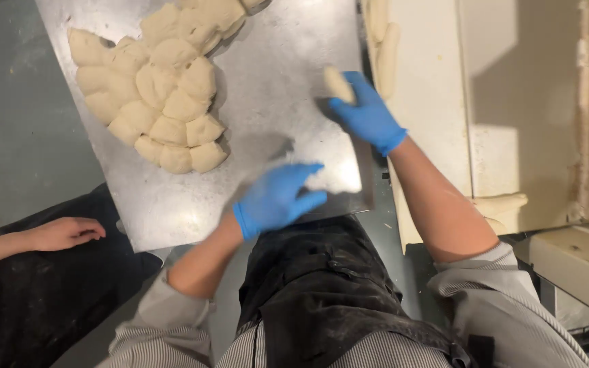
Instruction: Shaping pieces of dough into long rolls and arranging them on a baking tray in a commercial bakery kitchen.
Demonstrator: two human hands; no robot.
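Observation:
My right hand (366, 112), in a blue glove, holds a small pale piece of dough (338, 84) above the right side of a steel worktable (274, 75). My left hand (277, 197), also gloved in blue, hovers blurred over the table's near edge with fingers spread and nothing in it. A heap of several cut dough pieces (161, 95) lies on the left part of the table, apart from both hands.
A cream cloth-covered board (438, 88) to the right carries shaped dough lengths (384, 48) along its left edge, one more (502, 203) at its near corner. Another person's bare hand (66, 233) rests at the left. My dark floured apron (328, 286) is below.

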